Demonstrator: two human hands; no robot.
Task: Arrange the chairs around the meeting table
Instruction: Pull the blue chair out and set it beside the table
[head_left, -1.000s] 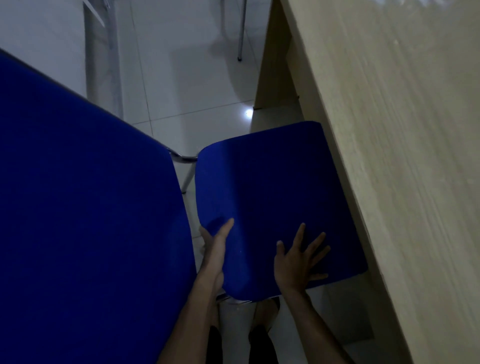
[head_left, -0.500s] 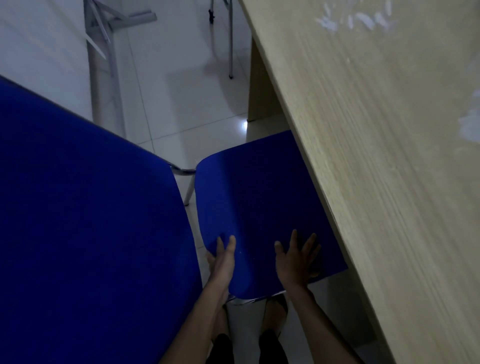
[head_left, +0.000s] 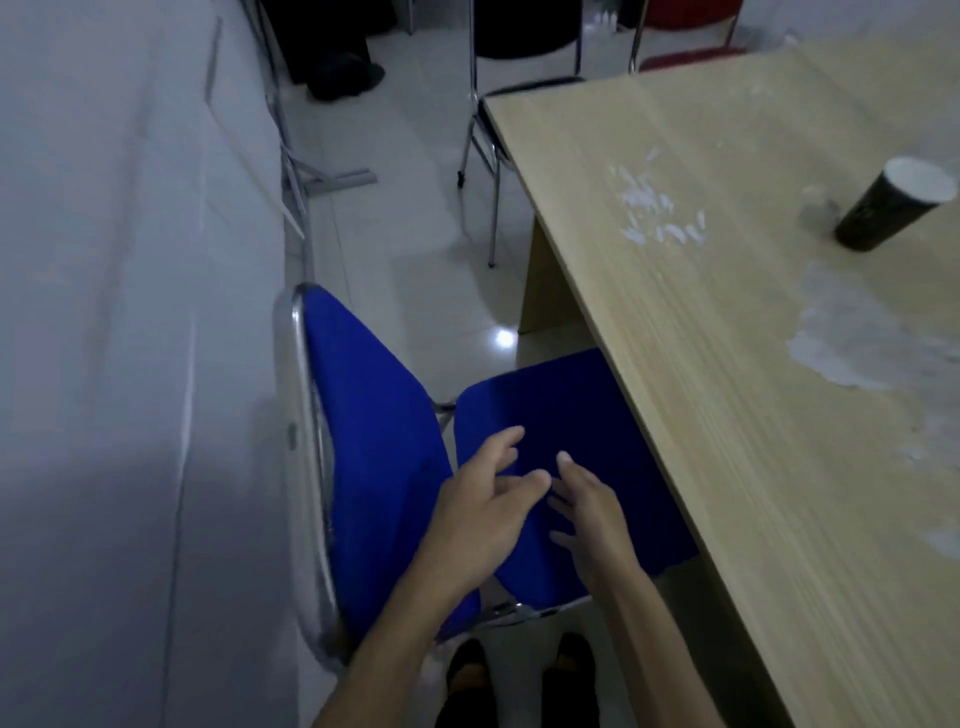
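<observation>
Head view: my left hand (head_left: 480, 512) and right hand (head_left: 592, 512) hover loose, fingers spread, gripping nothing, over the blue chair (head_left: 561, 441) at lower centre, seat partly under the table (head_left: 727, 312).

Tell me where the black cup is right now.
The black cup stands on the wooden table at the far right of the head view, beside white smears, well beyond the blue chair and both hands.

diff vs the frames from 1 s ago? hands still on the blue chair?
Both hands have lifted off the seat: left hand and right hand now hover over it, fingers spread and close together, no longer pressed flat. The view has pulled up and back. The blue chair stays tucked partly under the table.
</observation>
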